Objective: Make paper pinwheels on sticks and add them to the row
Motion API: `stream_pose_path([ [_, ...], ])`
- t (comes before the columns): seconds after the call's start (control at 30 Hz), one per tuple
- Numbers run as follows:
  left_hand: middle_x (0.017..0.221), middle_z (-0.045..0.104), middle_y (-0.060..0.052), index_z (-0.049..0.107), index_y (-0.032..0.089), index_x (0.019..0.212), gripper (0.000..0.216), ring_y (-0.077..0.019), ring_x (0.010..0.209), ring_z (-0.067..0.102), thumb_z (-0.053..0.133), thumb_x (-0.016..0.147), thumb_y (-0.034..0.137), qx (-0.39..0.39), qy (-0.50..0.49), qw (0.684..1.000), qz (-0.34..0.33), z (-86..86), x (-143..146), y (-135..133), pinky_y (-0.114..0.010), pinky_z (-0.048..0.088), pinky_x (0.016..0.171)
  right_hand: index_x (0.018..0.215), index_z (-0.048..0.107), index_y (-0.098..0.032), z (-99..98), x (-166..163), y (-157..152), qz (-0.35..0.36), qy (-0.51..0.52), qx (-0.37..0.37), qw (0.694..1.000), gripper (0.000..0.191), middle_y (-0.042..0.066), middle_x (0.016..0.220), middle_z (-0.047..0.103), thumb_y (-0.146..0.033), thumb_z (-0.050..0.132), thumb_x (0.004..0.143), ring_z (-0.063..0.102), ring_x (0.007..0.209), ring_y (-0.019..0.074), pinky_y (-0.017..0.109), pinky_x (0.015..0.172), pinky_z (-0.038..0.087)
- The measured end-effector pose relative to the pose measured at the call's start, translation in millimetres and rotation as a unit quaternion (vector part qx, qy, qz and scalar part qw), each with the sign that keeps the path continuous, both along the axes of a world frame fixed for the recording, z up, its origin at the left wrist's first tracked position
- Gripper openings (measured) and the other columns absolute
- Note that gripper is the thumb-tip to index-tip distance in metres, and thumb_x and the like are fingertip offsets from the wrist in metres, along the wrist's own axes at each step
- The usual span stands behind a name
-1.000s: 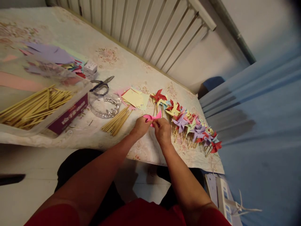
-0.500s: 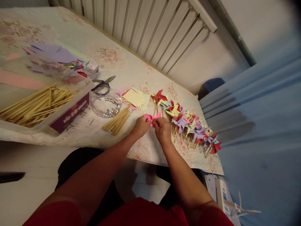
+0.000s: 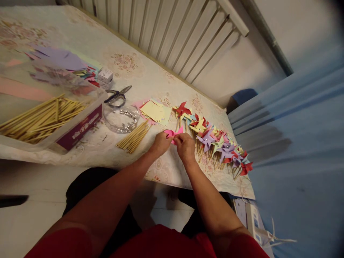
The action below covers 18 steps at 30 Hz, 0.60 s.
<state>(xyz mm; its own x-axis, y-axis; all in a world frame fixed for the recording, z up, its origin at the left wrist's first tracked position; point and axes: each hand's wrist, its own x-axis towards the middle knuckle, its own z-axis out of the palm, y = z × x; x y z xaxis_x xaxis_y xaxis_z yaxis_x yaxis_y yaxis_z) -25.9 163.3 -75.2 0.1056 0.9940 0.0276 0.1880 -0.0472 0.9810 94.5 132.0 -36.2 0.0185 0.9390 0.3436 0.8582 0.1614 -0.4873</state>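
Holds pink paper (image 3: 173,133) at the centre of the view, over the near part of the table (image 3: 163,170), curled and partly covered by fingers. Pinches it narrowly with the left hand (image 3: 161,144) at eight o'clock and the right hand (image 3: 185,146) at four. Cannot tell of anything small tucked inside either grip. From the paper, shows bundled sticks (image 3: 134,137) at nine o'clock, paper squares (image 3: 154,110) between ten and eleven, scissors (image 3: 118,96) at ten, and a plastic box (image 3: 94,122) of loose sticks (image 3: 40,123) well apart at nine. Includes pinwheels (image 3: 206,140) from one o'clock round to nearly four, just beside the right hand, with a radiator (image 3: 161,34) at twelve.
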Motion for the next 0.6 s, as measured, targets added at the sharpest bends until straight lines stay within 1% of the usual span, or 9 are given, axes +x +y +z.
stream_pose_path([
  [0.07,0.053,0.04,0.005,0.044,0.018,0.054,0.024,-0.0109,0.058,0.039,0.055,0.075,0.02,0.001,-0.002,1.0,0.003,1.3,-1,-1,-0.024,0.029,0.056,0.065,0.062,-0.02,-5.4,-1,3,-0.035,0.088,-0.031,0.995,0.015,0.001,0.067,0.06,-0.028,0.056,0.076,0.052,0.066,0.0156,0.027,0.067,0.04],
  [0.13,0.052,0.04,0.005,0.044,0.018,0.053,0.024,-0.0112,0.059,0.039,0.056,0.074,0.019,0.0,0.001,1.0,0.007,2.7,-1,-1,-0.024,0.03,0.056,0.063,0.061,-0.019,-12.4,-3,6,-0.075,0.183,-0.069,0.978,0.016,-0.003,0.058,0.055,-0.031,0.059,0.072,0.047,0.057,0.0133,0.025,0.059,0.038],
  [0.2,0.052,0.039,0.005,0.044,0.018,0.053,0.024,-0.0114,0.059,0.039,0.056,0.074,0.019,-0.002,0.007,1.0,0.011,2.9,-1,-2,-0.024,0.031,0.057,0.063,0.061,-0.018,-16.3,-4,7,-0.096,0.231,-0.094,0.964,0.016,-0.004,0.055,0.052,-0.033,0.061,0.07,0.044,0.054,0.0122,0.025,0.055,0.036],
  [0.27,0.052,0.039,0.005,0.044,0.018,0.054,0.023,-0.0115,0.059,0.039,0.055,0.074,0.02,-0.003,0.011,1.0,0.011,1.7,-1,-1,-0.024,0.031,0.057,0.063,0.061,-0.019,-14.4,-4,7,-0.087,0.213,-0.092,0.969,0.017,-0.004,0.056,0.053,-0.033,0.06,0.071,0.045,0.055,0.0125,0.025,0.057,0.036],
  [0.37,0.053,0.039,0.005,0.045,0.018,0.055,0.022,-0.0117,0.059,0.04,0.054,0.075,0.022,-0.001,0.01,1.0,0.009,-1.6,-1,0,-0.024,0.031,0.057,0.065,0.062,-0.02,-3.6,-2,4,-0.031,0.081,-0.045,0.995,0.016,0.0,0.066,0.06,-0.03,0.056,0.076,0.051,0.066,0.0153,0.027,0.066,0.04],
  [0.43,0.053,0.04,0.005,0.045,0.018,0.055,0.022,-0.0119,0.06,0.04,0.054,0.075,0.022,-0.001,0.01,1.0,0.008,-3.3,0,1,-0.024,0.032,0.057,0.067,0.063,-0.02,2.7,-1,2,0.002,-0.008,-0.011,1.0,0.015,0.003,0.074,0.062,-0.027,0.055,0.078,0.053,0.075,0.0176,0.029,0.073,0.04],
  [0.47,0.053,0.04,0.004,0.045,0.018,0.055,0.022,-0.012,0.06,0.041,0.054,0.075,0.022,-0.002,0.011,1.0,0.009,-3.6,0,1,-0.024,0.032,0.057,0.068,0.064,-0.021,4.0,-1,2,0.01,-0.029,-0.003,1.0,0.015,0.004,0.076,0.063,-0.027,0.055,0.078,0.054,0.078,0.0183,0.03,0.075,0.04],
  [0.53,0.054,0.041,0.004,0.046,0.018,0.056,0.022,-0.0123,0.061,0.042,0.054,0.075,0.022,-0.005,0.013,1.0,0.01,-3.0,0,1,-0.024,0.033,0.057,0.067,0.063,-0.02,2.5,-2,2,-0.002,-0.009,-0.008,1.0,0.015,0.003,0.075,0.063,-0.027,0.055,0.078,0.054,0.075,0.0178,0.029,0.073,0.04],
  [0.6,0.054,0.041,0.004,0.048,0.018,0.057,0.02,-0.0123,0.061,0.042,0.055,0.075,0.022,-0.007,0.013,1.0,0.012,-1.2,-1,0,-0.024,0.033,0.058,0.065,0.062,-0.02,-3.0,-4,4,-0.038,0.075,-0.039,0.996,0.016,0.0,0.067,0.061,-0.029,0.056,0.077,0.052,0.067,0.0157,0.027,0.067,0.04],
])
